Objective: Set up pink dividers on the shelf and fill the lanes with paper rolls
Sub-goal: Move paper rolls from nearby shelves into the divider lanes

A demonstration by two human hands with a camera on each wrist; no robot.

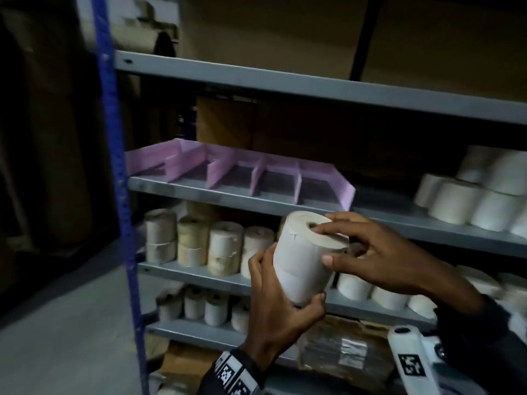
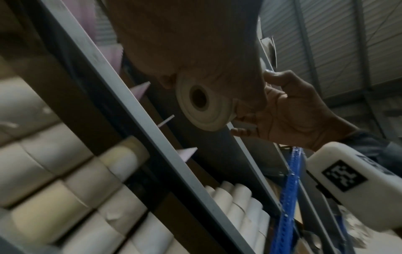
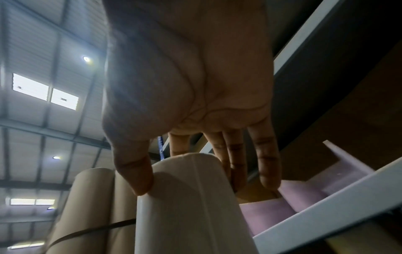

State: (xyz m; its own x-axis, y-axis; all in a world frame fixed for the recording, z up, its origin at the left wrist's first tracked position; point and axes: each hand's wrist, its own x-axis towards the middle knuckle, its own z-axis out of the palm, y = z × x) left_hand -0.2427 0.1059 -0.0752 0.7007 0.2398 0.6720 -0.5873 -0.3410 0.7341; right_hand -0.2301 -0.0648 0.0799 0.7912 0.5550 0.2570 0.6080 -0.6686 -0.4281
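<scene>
Two white paper rolls [image 1: 299, 252], stacked end to end and tilted, are held in front of the grey shelf [image 1: 228, 196]. My left hand [image 1: 273, 306] grips the lower roll from below, its fingers curled round it. On the upper roll, my right hand [image 1: 356, 246] has fingertips on the top face near the core hole and the thumb against the side. The pink dividers [image 1: 242, 172] stand on the shelf above, forming several lanes with no rolls in them. In the left wrist view the roll's end [image 2: 202, 110] shows, and in the right wrist view the roll [image 3: 187, 197] sits under my palm.
Loose white rolls [image 1: 462, 201] are piled at the right of the divider shelf. Rows of stacked rolls [image 1: 199, 240] fill the shelves below. A blue upright [image 1: 117, 172] bounds the rack on the left. Brown cartons [image 1: 285, 29] sit on the top shelf.
</scene>
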